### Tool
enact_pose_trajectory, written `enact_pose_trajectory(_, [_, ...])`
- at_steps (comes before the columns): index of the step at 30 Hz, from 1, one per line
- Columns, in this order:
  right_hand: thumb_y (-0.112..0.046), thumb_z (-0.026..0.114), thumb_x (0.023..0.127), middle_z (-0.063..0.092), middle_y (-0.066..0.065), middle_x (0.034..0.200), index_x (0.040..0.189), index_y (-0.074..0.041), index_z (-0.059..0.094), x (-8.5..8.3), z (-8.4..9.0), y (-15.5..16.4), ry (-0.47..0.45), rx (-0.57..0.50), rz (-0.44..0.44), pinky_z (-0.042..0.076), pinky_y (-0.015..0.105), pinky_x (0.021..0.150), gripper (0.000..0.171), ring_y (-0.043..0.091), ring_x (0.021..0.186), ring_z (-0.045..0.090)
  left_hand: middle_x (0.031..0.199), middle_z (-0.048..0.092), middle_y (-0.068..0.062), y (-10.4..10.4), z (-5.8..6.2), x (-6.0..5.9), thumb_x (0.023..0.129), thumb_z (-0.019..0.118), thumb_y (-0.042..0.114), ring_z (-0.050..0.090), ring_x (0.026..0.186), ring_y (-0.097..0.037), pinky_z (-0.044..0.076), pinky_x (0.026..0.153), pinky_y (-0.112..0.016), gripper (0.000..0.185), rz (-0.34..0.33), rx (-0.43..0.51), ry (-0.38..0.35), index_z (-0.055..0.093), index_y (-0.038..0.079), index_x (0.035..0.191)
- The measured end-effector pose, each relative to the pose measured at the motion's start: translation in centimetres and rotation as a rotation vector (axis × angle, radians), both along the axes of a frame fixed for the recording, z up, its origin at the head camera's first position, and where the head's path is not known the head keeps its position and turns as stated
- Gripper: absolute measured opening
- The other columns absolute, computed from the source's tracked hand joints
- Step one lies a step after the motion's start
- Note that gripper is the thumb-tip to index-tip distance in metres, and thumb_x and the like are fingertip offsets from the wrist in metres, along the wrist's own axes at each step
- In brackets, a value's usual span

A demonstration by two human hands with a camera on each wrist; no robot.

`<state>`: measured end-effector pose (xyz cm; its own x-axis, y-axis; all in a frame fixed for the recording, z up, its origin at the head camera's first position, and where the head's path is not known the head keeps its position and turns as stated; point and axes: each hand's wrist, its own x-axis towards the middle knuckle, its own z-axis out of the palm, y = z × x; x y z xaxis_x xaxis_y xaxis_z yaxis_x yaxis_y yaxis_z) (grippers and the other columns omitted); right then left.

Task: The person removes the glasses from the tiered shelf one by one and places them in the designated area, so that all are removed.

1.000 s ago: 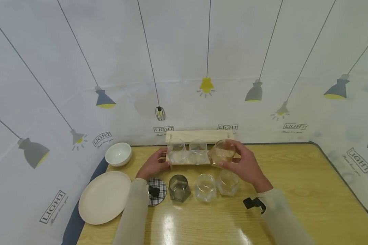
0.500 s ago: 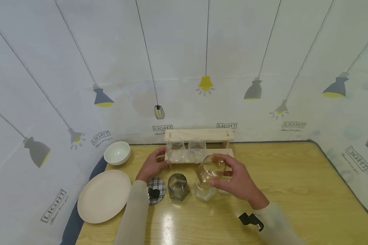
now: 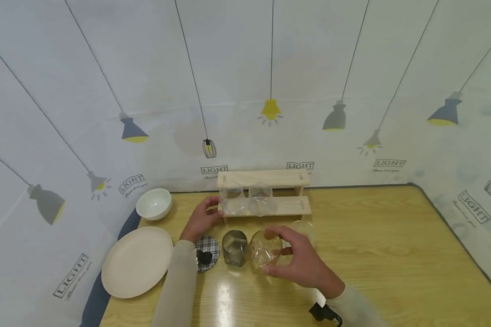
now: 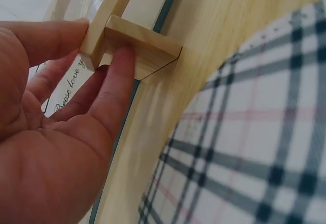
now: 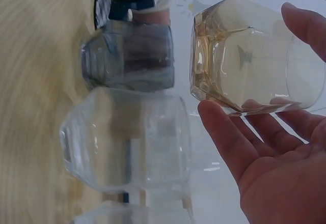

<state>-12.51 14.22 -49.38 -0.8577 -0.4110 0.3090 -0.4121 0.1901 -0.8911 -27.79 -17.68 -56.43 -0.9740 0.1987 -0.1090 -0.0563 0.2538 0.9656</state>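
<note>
Stepped rack (image 3: 288,205) at table's (image 3: 393,254) back edge, two glasses (image 3: 247,200) on its lower step; bowl (image 3: 154,204) left of rack, plate (image 3: 137,261) in front of bowl, coaster (image 3: 208,248) then three glasses (image 3: 234,246) right of plate

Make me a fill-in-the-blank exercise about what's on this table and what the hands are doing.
1. The right hand holds an amber-tinted ____.
2. The left hand grips the end of the wooden ____.
3. The number of clear glasses on the rack's lower step is ____.
4. Beside the plate lies a ____-patterned coaster.

Missing words: glass; rack; two; plaid
</note>
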Motion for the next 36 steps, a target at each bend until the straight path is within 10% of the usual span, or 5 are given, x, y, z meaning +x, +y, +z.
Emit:
enact_pose_trajectory(28, [-0.035, 0.094, 0.081, 0.062, -0.002, 0.137, 0.147, -0.028, 0.055, 2.3, -3.8, -4.7, -0.148, 0.07, 0.167, 0.063, 0.027, 0.09, 0.078, 0.026, 0.129, 0.062, 0.151, 0.058, -0.018, 0.0, 0.3, -0.2, 0.102, 0.071, 0.019, 0.062, 0.134, -0.041, 0.059, 0.104, -0.047, 0.046, -0.024, -0.097, 0.024, 0.059, 0.011, 0.146])
enact_pose_trajectory(36, [-0.044, 0.097, 0.075, 0.068, -0.004, 0.129, 0.139, -0.026, 0.058, 2.6, -5.2, -6.4, -0.045, 0.207, 0.131, 0.055, 0.034, 0.105, 0.077, 0.019, 0.119, 0.066, 0.151, 0.059, -0.016, -0.1, 0.3, 0.0, 0.102, 0.071, 0.02, 0.061, 0.136, -0.04, 0.058, 0.106, -0.046, 0.045, -0.018, -0.098, 0.015, 0.06, 0.014, 0.146])
